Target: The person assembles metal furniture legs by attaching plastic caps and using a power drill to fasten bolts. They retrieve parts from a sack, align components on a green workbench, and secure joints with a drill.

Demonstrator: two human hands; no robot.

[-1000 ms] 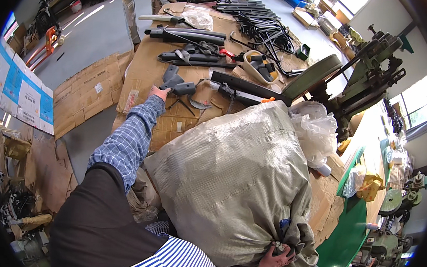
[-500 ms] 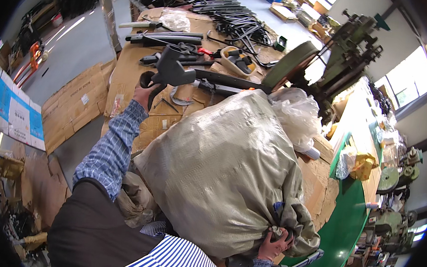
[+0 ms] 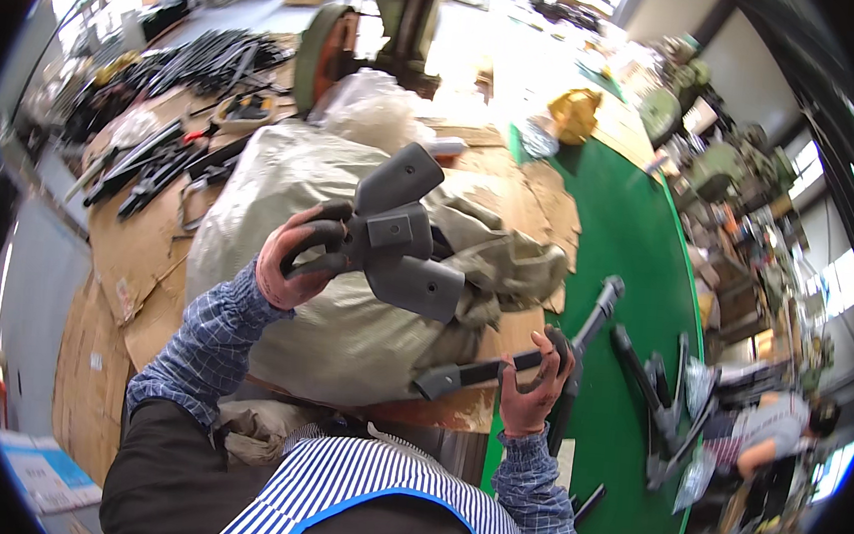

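Note:
My left hand [image 3: 297, 257] is closed around dark grey moulded plastic parts [image 3: 414, 284], whose broad rounded ends fan out to the right. These parts are held up in front of a large, bulging beige woven sack [image 3: 326, 344]. The sack's gathered cloth [image 3: 517, 264] lies loose on its right side. To the right and nearer, my right hand [image 3: 529, 396] has its fingers curled round a black tubular frame [image 3: 479, 372] at the table's edge. One grey tube of that frame slants up and away over the green surface; the exact grip is partly hidden by the fingers.
More dark frames [image 3: 662, 406] lie on the green tabletop [image 3: 611, 221] at right. Clear plastic bags [image 3: 369, 112] sit behind the sack. Black tubes [image 3: 197, 68] are piled at far left, on cardboard. A green machine [image 3: 402, 14] stands behind. Another person [image 3: 775, 435] is at far right.
The view has swung right. My right hand has left the sack's gathered cloth and is now at the black frame. My left hand has brought the grey parts over the sack.

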